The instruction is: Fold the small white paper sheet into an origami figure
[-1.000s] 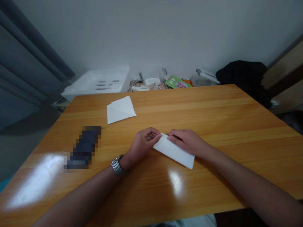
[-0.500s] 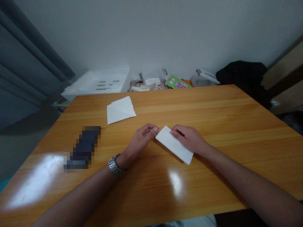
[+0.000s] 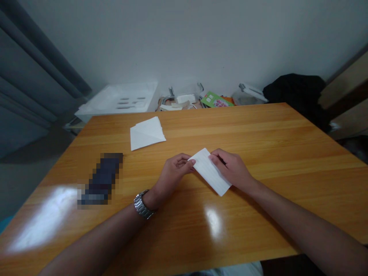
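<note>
A folded white sheet of paper [image 3: 211, 172], perhaps a tissue, is held slanted over the middle of the wooden table. My left hand [image 3: 177, 167] pinches its upper left corner between thumb and fingers. On the sheet's right side, my right hand [image 3: 231, 167] grips the long edge, thumb on top and the other fingers mostly hidden beneath. A metal-band watch [image 3: 143, 204] circles my left wrist. Farther back on the left lies a small stack of similar white sheets [image 3: 147, 133].
The wooden table [image 3: 258, 134] has a dark, pixelated object [image 3: 102, 178] on its left. Beyond the far edge are a white tray [image 3: 129, 97], a green booklet [image 3: 215, 100], assorted clutter and a black cloth-like heap [image 3: 294, 92]. A grey curtain [image 3: 31, 73] hangs at left.
My left thumb and fingers have closed on the paper's corner, where before they were just beside it. The sheet has turned slightly, its lower end shifting left.
</note>
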The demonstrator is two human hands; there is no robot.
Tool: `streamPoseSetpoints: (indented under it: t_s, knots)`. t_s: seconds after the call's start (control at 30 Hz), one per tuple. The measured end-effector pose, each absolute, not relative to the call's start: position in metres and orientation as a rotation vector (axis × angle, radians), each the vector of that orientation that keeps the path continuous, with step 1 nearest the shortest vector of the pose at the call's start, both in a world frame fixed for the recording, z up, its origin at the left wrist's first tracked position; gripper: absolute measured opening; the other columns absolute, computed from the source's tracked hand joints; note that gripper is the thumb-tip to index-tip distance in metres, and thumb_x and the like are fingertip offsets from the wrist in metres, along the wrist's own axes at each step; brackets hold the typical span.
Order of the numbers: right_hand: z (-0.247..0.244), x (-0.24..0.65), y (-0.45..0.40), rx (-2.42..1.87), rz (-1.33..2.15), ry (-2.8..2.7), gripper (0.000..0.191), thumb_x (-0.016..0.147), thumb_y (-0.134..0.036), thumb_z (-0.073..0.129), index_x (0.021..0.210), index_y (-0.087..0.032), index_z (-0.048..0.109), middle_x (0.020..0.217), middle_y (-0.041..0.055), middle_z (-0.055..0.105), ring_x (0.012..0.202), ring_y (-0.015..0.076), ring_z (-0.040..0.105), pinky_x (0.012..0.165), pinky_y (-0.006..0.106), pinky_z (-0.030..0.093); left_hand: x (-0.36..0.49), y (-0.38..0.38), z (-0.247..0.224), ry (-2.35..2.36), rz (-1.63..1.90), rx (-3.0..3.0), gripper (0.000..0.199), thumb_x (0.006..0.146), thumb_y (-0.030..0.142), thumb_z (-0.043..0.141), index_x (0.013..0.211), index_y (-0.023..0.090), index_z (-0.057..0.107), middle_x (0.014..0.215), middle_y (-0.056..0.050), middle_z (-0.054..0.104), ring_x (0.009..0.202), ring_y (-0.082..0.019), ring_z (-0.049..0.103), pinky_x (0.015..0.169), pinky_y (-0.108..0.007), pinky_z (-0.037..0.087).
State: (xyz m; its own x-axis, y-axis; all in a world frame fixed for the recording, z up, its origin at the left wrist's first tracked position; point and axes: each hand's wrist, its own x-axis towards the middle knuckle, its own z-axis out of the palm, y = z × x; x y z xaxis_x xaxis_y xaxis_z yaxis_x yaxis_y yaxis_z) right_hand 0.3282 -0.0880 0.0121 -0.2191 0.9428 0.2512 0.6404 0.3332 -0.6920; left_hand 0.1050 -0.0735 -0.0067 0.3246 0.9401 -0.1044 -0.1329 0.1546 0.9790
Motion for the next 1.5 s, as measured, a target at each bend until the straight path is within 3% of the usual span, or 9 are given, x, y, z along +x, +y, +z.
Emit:
streamPoseSetpoints:
  t_s: [0.4,0.63,0.9,1.13,1.27,1.43,1.5]
  knots:
    - [0.011,0.330,-0.090,-1.323,0.526,-1.938,0.028,0.103,-0.040,0.047,0.092,-0.021,0.065,0.078,0.0014,0.068,0.068,0.0153,0.061,0.064,0.026,0.041,0.100,-0.071,0.004,1.056,0.998,1.175,0.032,0.074,0.042,0.086,0.088,0.014,0.078,0.092,-0.007,0.079,0.083,-0.018,0.072,0.080,-0.028,0.057]
    - [0.012,0.329,-0.091,-1.314,0.569,-1.873,0.028,0.102,-0.041,0.048,0.091,-0.021,0.065,0.078,0.0011,0.067,0.068,0.0147,0.060,0.063,0.026,0.041,0.102,-0.073,0.004,1.003,1.060,1.109,0.028,0.078,0.042,0.083,0.085,0.015,0.078,0.089,-0.006,0.079,0.079,-0.014,0.071,0.079,-0.025,0.057]
    - [0.012,0.329,-0.090,-1.297,0.757,-1.849,0.028,0.101,-0.042,0.052,0.087,-0.020,0.064,0.074,-0.0005,0.063,0.067,0.0138,0.056,0.061,0.025,0.039,0.096,-0.071,0.007,1.093,1.088,1.417,0.025,0.083,0.040,0.078,0.086,0.016,0.077,0.090,-0.006,0.079,0.082,-0.017,0.072,0.075,-0.024,0.056]
    - [0.011,0.329,-0.087,-1.234,0.974,-1.717,0.024,0.096,-0.042,0.059,0.093,-0.020,0.067,0.083,0.0016,0.067,0.074,0.0160,0.059,0.067,0.027,0.044,0.100,-0.078,0.008,1.054,0.979,1.481,0.023,0.084,0.037,0.076,0.085,0.015,0.076,0.084,-0.006,0.078,0.075,-0.016,0.071,0.069,-0.023,0.057]
    - [0.014,0.329,-0.088,-1.202,0.989,-1.744,0.027,0.097,-0.042,0.057,0.087,-0.020,0.067,0.080,0.0011,0.065,0.074,0.0156,0.058,0.068,0.027,0.043,0.102,-0.079,0.009,1.074,1.004,1.578,0.021,0.088,0.036,0.072,0.086,0.015,0.075,0.086,-0.005,0.077,0.078,-0.016,0.071,0.073,-0.024,0.057]
    - [0.011,0.327,-0.089,-1.212,1.040,-1.712,0.030,0.097,-0.044,0.057,0.082,-0.019,0.064,0.075,0.0002,0.062,0.069,0.0150,0.055,0.064,0.026,0.043,0.100,-0.079,0.006,1.109,1.055,1.695,0.024,0.090,0.034,0.069,0.108,0.018,0.075,0.101,-0.007,0.077,0.087,-0.016,0.071,0.082,-0.026,0.057]
    - [0.010,0.326,-0.089,-1.208,1.057,-1.697,0.031,0.097,-0.044,0.057,0.081,-0.019,0.064,0.075,0.0004,0.062,0.069,0.0151,0.055,0.064,0.026,0.043,0.100,-0.079,0.004,1.099,1.056,1.699,0.025,0.091,0.034,0.068,0.108,0.019,0.076,0.106,-0.007,0.077,0.093,-0.018,0.072,0.087,-0.027,0.058]
